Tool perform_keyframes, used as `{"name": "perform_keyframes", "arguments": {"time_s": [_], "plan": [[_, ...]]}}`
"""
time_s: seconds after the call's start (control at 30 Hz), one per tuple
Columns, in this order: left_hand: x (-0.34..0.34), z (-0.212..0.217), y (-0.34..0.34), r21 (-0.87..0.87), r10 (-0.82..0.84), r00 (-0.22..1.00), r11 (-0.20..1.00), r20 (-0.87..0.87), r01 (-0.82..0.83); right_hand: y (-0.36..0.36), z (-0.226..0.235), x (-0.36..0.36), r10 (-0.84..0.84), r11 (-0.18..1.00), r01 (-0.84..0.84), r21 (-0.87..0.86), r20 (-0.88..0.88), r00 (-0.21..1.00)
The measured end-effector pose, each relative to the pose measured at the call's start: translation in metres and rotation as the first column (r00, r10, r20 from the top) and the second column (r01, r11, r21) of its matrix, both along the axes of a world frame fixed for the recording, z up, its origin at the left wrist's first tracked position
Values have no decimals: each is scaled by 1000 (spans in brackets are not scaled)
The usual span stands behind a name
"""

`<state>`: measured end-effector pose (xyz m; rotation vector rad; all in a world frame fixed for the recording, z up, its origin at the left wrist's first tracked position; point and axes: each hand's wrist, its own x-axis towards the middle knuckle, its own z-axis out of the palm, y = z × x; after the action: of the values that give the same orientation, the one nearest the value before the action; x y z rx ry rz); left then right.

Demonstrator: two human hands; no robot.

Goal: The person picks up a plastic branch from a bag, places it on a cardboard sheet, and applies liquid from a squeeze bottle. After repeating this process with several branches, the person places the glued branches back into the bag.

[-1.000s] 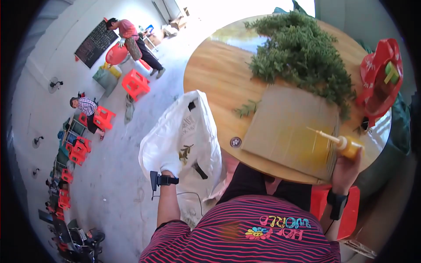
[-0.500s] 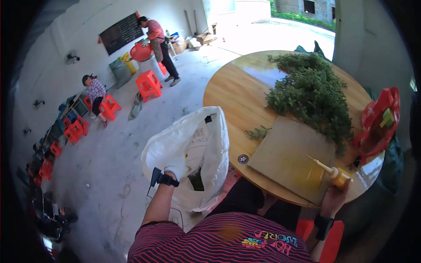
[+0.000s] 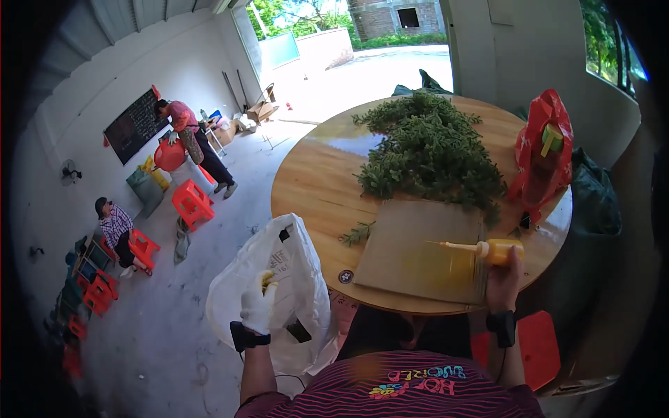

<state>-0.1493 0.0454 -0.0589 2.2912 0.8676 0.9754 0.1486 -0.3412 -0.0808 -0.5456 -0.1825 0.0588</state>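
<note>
In my right hand point(image 3: 504, 284) is a yellow squeeze bottle point(image 3: 504, 251) with a long thin nozzle. It lies nearly level over the right part of a cardboard sheet point(image 3: 404, 240), which has a yellow stain. My left hand point(image 3: 258, 308), in a white glove, is raised over the mouth of a white woven sack point(image 3: 233, 282). Its fingers are curled, with yellow-brown at the tips; whether that is a small object or stained glove is unclear. Beyond the cardboard lies a heap of green artificial sprigs point(image 3: 432, 150), with one loose sprig point(image 3: 357, 234) to its left.
The round wooden table point(image 3: 313, 181) carries a red plastic bag point(image 3: 547, 150) at its right edge. Red stools point(image 3: 191, 200) stand on the floor at left. One person point(image 3: 191, 136) bends over a red basin point(image 3: 169, 155); another person point(image 3: 117, 226) sits.
My left hand has come up out of the sack, its fingertips now showing. The bottle in my right hand has turned closer to level. The whole view has swung to the right.
</note>
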Motion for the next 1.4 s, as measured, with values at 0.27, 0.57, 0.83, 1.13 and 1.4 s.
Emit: {"name": "perform_keyframes", "arguments": {"time_s": [0.27,0.57,0.83,1.13,1.4], "plan": [[63,165,-117,629,-398,857,586,-326,511,7,4,1,7,1000,-7,0,-14,1000],[125,252,-183,807,-333,836,267,-435,526,7,2,6,26,999,-25,-21,29,999],[155,265,-239,555,-471,582,212,-663,804,-6,4,3,56,997,-51,51,-105,993],[187,286,-289,900,-412,819,-4,-399,436,-42,-67,42,132,948,-126,-291,2,991],[214,280,-277,710,-659,723,408,-207,574,-41,-93,56,156,963,-187,-195,-164,974]]}}
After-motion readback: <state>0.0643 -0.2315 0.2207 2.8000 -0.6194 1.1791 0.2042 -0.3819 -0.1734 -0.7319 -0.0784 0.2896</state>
